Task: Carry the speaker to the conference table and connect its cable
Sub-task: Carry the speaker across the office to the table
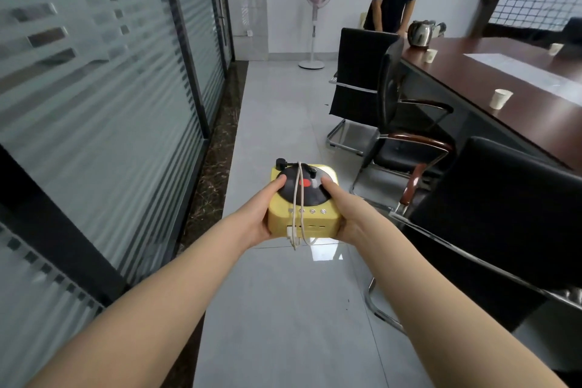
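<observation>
Speaker (304, 198), yellow with a black disc on top, is held over the floor (283, 309) between both hands. Left hand (258, 214) and right hand (348, 214) grip its sides. Cable (297, 198) loops over it. Table (519, 94) lies at 2 o'clock, well apart.

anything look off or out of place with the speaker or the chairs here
Mostly the white cable: it lies loose over the yellow speaker, its end dangling below the front edge between the left hand and right hand. Nothing looks spilled or damaged.
</observation>
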